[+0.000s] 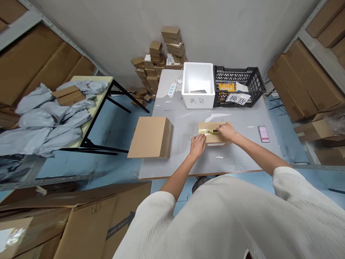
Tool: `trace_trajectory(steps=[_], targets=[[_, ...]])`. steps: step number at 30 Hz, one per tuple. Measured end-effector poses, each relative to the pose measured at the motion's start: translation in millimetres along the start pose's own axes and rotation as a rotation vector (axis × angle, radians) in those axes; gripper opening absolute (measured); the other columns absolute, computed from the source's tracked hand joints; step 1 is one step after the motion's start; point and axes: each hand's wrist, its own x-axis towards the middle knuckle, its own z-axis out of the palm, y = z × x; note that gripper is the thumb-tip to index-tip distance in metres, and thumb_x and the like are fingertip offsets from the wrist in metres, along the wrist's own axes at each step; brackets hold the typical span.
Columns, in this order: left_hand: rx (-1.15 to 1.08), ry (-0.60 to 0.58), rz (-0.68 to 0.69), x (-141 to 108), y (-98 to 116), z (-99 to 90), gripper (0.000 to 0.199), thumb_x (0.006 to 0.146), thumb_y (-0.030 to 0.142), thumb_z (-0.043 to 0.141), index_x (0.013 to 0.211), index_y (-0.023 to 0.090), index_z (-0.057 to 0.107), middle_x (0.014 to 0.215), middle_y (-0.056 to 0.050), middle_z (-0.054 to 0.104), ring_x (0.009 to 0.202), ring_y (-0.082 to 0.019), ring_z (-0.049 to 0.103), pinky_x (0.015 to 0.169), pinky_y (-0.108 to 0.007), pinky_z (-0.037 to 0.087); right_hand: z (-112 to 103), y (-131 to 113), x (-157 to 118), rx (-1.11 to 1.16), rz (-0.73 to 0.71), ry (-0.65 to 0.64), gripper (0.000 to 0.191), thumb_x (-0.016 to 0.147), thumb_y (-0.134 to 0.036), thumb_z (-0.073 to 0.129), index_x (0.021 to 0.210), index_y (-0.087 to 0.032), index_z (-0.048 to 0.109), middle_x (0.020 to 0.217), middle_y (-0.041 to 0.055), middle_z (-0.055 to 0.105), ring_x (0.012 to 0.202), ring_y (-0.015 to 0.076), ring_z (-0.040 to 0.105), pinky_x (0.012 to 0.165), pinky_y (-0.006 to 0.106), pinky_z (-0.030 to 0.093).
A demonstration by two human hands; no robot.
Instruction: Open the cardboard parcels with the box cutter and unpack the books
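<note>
A small brown cardboard box (215, 139) lies on the grey table (183, 124) in front of me, with shiny tape along its top. My right hand (226, 131) is closed round a thin yellow and black tool (215, 131), seemingly a cutter, whose tip is at the tape. At the box's near left edge rests my left hand (198, 144), its fingers bent over the top and pressing on it. Whether the tape is cut is too small to tell.
A larger carton (151, 138) stands at the table's left edge. At the back are a white foam bin (198, 101), a black crate (252, 97) and a power strip (171, 90). A pink item (263, 134) lies right. Grey parcels (40, 118) cover a side table.
</note>
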Motion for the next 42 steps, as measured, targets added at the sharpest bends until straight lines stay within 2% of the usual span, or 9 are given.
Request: trace_trajectory(steps=[5, 11, 17, 21, 24, 29, 33, 36, 42], targets=[[0.027, -0.024, -0.018, -1.0, 1.4, -0.4, 0.052, 0.108, 0.014, 0.040, 0.152, 0.029, 0.062, 0.168, -0.007, 0.059, 0.157, -0.025, 0.050, 0.129, -0.045, 0.034, 6.5, 13.4, -11.1, -0.010, -0.005, 0.017, 0.036, 0.109, -0.017, 0.048, 0.127, -0.013, 0.078, 0.120, 0.0218, 0.077, 0.104, 0.0306, 0.072, 0.092, 0.042, 0.034], [0.060, -0.026, -0.048, 2.7, 7.4, -1.5, 0.050, 0.105, 0.012, 0.042, 0.149, 0.027, 0.062, 0.165, -0.010, 0.060, 0.154, -0.027, 0.052, 0.127, -0.046, 0.035, 9.0, 33.3, -25.0, -0.011, 0.037, 0.020, 0.038, 0.107, -0.011, 0.047, 0.128, -0.015, 0.078, 0.117, 0.0202, 0.078, 0.101, 0.0286, 0.072, 0.092, 0.041, 0.030], [0.083, -0.040, -0.053, 6.1, 16.3, -4.6, 0.053, 0.100, 0.009, 0.047, 0.147, 0.027, 0.063, 0.162, -0.013, 0.061, 0.152, -0.030, 0.053, 0.124, -0.049, 0.038, 14.1, 38.2, -24.4, 0.004, 0.029, 0.012, 0.039, 0.104, -0.008, 0.048, 0.124, -0.015, 0.081, 0.115, 0.0195, 0.078, 0.099, 0.0281, 0.072, 0.092, 0.042, 0.028], [0.040, -0.076, 0.011, 27.2, 31.5, -2.3, 0.048, 0.105, 0.025, 0.055, 0.152, 0.032, 0.059, 0.162, -0.011, 0.059, 0.152, -0.032, 0.051, 0.125, -0.049, 0.039, 16.4, 36.8, -20.6, 0.035, 0.008, 0.023, 0.038, 0.106, -0.013, 0.049, 0.129, -0.016, 0.079, 0.121, 0.0198, 0.078, 0.104, 0.0295, 0.071, 0.092, 0.041, 0.029], [0.049, -0.140, -0.009, 49.1, 41.5, -2.4, 0.051, 0.102, 0.042, 0.068, 0.151, 0.032, 0.059, 0.159, -0.011, 0.060, 0.150, -0.036, 0.052, 0.126, -0.051, 0.039, 15.0, 37.0, -17.3, 0.052, 0.029, 0.008, 0.037, 0.108, -0.015, 0.049, 0.129, -0.016, 0.079, 0.121, 0.0200, 0.078, 0.102, 0.0296, 0.073, 0.092, 0.041, 0.030], [0.105, -0.198, -0.033, 63.4, 42.9, -8.5, 0.055, 0.097, 0.054, 0.077, 0.144, 0.030, 0.061, 0.151, -0.013, 0.062, 0.143, -0.036, 0.056, 0.128, -0.052, 0.034, 12.0, 44.2, -19.3, 0.012, 0.047, -0.007, 0.037, 0.107, -0.011, 0.048, 0.121, -0.014, 0.082, 0.119, 0.0211, 0.079, 0.108, 0.0307, 0.074, 0.095, 0.043, 0.029], [0.133, -0.233, -0.016, 61.6, 41.5, -10.3, 0.062, 0.089, 0.055, 0.087, 0.139, 0.029, 0.060, 0.148, -0.013, 0.061, 0.142, -0.036, 0.057, 0.127, -0.051, 0.033, 17.1, 57.5, -30.3, 0.000, 0.056, 0.000, 0.036, 0.106, -0.011, 0.050, 0.122, -0.015, 0.082, 0.121, 0.0205, 0.079, 0.106, 0.0295, 0.074, 0.096, 0.043, 0.027], [0.153, -0.250, -0.032, 64.0, 43.0, -8.6, 0.063, 0.086, 0.052, 0.092, 0.135, 0.027, 0.061, 0.146, -0.014, 0.060, 0.141, -0.036, 0.056, 0.123, -0.048, 0.037, 22.0, 66.4, -36.9, 0.014, 0.069, -0.011, 0.035, 0.105, -0.011, 0.051, 0.123, -0.016, 0.082, 0.120, 0.0205, 0.078, 0.104, 0.0294, 0.074, 0.095, 0.042, 0.027], [0.166, -0.271, -0.073, 72.4, 45.2, -5.0, 0.070, 0.080, 0.052, 0.098, 0.131, 0.024, 0.060, 0.145, -0.015, 0.060, 0.141, -0.036, 0.056, 0.119, -0.047, 0.039, 26.5, 75.6, -39.7, 0.054, 0.078, -0.012, 0.038, 0.106, -0.012, 0.049, 0.126, -0.017, 0.081, 0.118, 0.0194, 0.078, 0.102, 0.0289, 0.072, 0.095, 0.042, 0.026]])
